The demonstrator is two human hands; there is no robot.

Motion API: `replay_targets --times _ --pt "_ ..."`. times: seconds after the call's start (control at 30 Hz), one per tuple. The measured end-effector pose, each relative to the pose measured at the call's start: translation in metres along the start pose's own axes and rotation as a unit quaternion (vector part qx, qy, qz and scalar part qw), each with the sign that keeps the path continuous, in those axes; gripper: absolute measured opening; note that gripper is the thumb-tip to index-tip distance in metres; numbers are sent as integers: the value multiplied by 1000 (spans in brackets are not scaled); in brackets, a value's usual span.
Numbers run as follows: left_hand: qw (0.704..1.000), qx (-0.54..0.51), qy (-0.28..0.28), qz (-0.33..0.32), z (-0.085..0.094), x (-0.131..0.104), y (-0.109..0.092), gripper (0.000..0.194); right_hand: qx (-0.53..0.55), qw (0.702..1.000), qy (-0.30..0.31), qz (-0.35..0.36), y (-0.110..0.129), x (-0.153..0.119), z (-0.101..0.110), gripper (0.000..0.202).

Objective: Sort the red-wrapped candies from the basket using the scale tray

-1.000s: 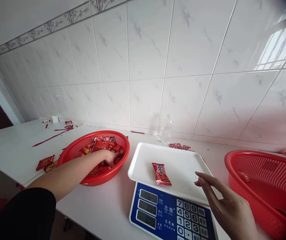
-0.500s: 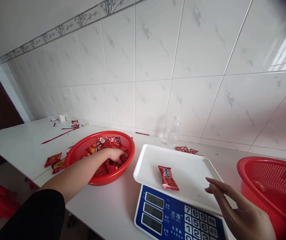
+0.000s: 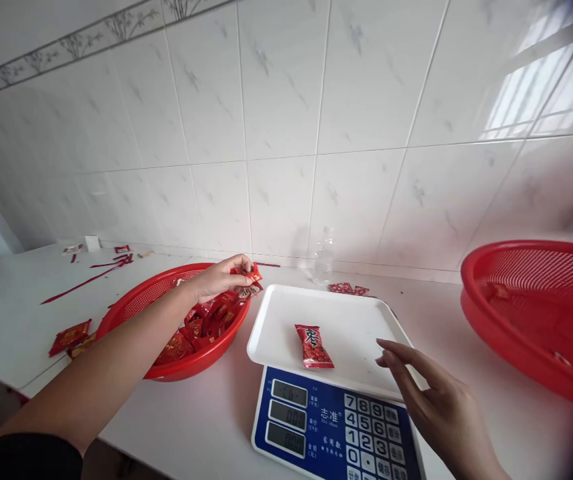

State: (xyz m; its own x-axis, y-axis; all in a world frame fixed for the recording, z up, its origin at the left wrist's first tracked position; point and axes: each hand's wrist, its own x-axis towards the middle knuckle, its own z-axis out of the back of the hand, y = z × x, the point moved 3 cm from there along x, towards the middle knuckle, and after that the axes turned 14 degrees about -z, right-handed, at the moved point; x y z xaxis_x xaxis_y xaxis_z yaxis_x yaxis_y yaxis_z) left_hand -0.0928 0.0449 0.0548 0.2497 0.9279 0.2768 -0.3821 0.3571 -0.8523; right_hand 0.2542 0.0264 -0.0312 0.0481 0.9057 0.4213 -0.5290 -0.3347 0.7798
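My left hand (image 3: 222,279) is closed round a small red snack packet (image 3: 253,273), just above the right rim of a red plastic basket (image 3: 131,303). Right below that packet is another wrapper with pale and dark print; I cannot tell if the hand holds it too. Many red packets (image 3: 176,348) fill the basket. One red packet with large black lettering (image 3: 313,346) lies on the white pan (image 3: 286,310) of a digital scale (image 3: 333,427). Over the pan's right edge hovers my right hand (image 3: 433,400), nothing in it, thumb and forefinger stretched out and slightly apart.
A second red basket (image 3: 531,333) stands to the right. Behind the scale are a clear plastic bottle (image 3: 324,260) and patterned red packets (image 3: 349,289). Red packets (image 3: 70,337) and a dark red ribbon (image 3: 86,283) lie on the left table. A tiled wall rises behind.
My left hand has come up out of the basket's contents with a red packet in its fingers. The view has shifted right; my right hand stays over the pan's right edge.
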Motion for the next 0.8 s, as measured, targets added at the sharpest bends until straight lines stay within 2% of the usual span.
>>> replay_targets --times 0.2,0.3,0.37,0.47,0.63,0.8 --pt "993 -71 82 -52 -76 23 -19 24 6 1000 -2 13 3 -1 1 27" --pt "987 -86 122 -59 -103 33 -23 25 -7 1000 6 18 2 0 0 28" --pt "985 -85 137 -63 -115 39 -25 23 -18 1000 7 19 1 1 0 29" --pt "986 -65 138 -68 -124 46 -24 15 -36 999 4 25 -1 2 0 29" --pt "990 13 123 -71 -124 51 -12 6 -60 997 16 41 -2 2 -3 28" --pt "978 126 137 -93 -122 42 -10 5 -83 989 58 112 5 -1 -6 25"
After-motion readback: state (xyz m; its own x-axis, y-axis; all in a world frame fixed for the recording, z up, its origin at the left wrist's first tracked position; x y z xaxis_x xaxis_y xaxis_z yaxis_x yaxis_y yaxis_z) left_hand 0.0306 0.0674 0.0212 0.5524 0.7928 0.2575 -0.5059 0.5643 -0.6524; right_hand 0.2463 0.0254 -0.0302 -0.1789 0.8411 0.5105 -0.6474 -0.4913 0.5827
